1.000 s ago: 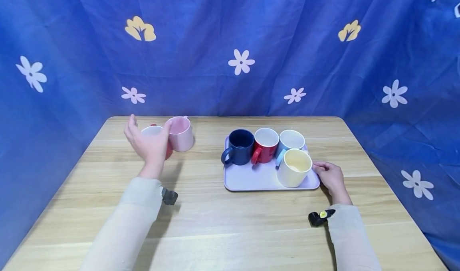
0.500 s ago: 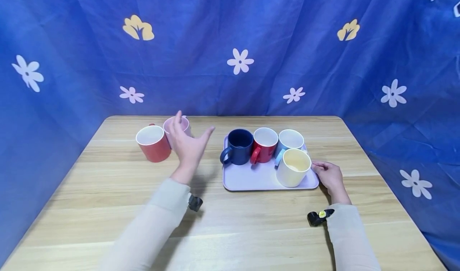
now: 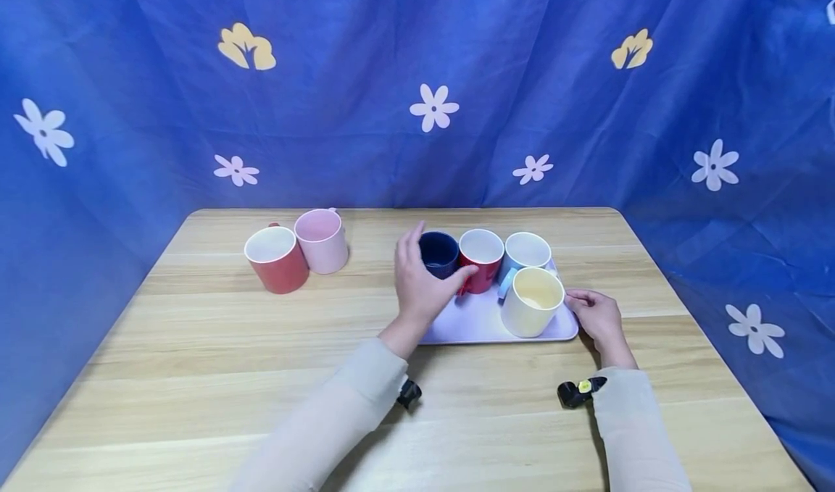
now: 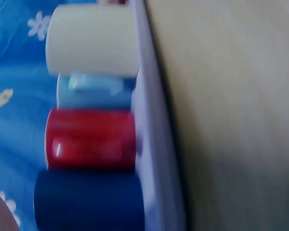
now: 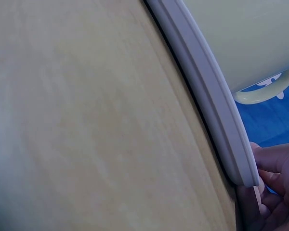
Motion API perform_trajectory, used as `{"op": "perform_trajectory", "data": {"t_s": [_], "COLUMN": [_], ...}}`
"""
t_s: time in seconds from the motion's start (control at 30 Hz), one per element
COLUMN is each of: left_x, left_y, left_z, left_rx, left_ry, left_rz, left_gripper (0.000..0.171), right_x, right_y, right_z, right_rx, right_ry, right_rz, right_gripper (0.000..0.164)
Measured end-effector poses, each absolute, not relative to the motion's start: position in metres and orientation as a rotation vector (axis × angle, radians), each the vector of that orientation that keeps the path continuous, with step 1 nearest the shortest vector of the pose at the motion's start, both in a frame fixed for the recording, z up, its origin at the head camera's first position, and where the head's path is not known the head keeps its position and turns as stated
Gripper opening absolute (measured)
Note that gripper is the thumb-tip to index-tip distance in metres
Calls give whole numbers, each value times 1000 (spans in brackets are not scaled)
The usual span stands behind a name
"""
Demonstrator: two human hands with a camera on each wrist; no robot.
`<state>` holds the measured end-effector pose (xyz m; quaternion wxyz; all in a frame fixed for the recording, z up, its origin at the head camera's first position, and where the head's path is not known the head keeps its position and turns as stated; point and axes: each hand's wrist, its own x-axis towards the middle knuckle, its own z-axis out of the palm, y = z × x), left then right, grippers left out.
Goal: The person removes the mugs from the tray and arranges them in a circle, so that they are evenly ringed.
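Note:
My left hand point(image 3: 422, 283) is at the front-left of the navy mug point(image 3: 440, 251), fingers up along its left side and thumb stretched toward the red mug point(image 3: 483, 259). In the left wrist view the navy mug point(image 4: 89, 201) stands upright beside the red one, and a fingertip shows at the lower left. The mugs stand on a lilac tray point(image 3: 460, 327), with a light blue mug point(image 3: 527, 250) and a cream mug point(image 3: 525, 314). My right hand point(image 3: 596, 319) pinches the tray's right edge, thumb above and fingers below in the right wrist view.
At the left of the wooden table point(image 3: 215, 376) stand a coral red mug point(image 3: 282, 269) and a pink mug point(image 3: 325, 250), close side by side. A blue flowered curtain point(image 3: 365, 101) hangs behind the table and along both sides.
My left hand has moved right from the coral red mug, past the pink mug, to the navy mug on the tray. The right hand stays at the tray's edge.

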<state>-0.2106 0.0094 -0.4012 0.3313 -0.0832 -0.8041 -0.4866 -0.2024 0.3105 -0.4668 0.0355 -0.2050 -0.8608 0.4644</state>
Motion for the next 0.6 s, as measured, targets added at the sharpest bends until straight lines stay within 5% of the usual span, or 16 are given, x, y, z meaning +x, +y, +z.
{"op": "perform_trajectory", "data": {"t_s": [0.6], "left_x": [-186], "left_y": [76], "left_z": [-420], "left_rx": [-516], "left_ry": [-2292], "left_rz": [-1333], "left_gripper": [101], "right_x": [-202], "right_y": [312], "right_z": [-469], "right_rx": [-585], "right_ry": [-2640], "right_rz": [1395], "right_gripper": [30]}}
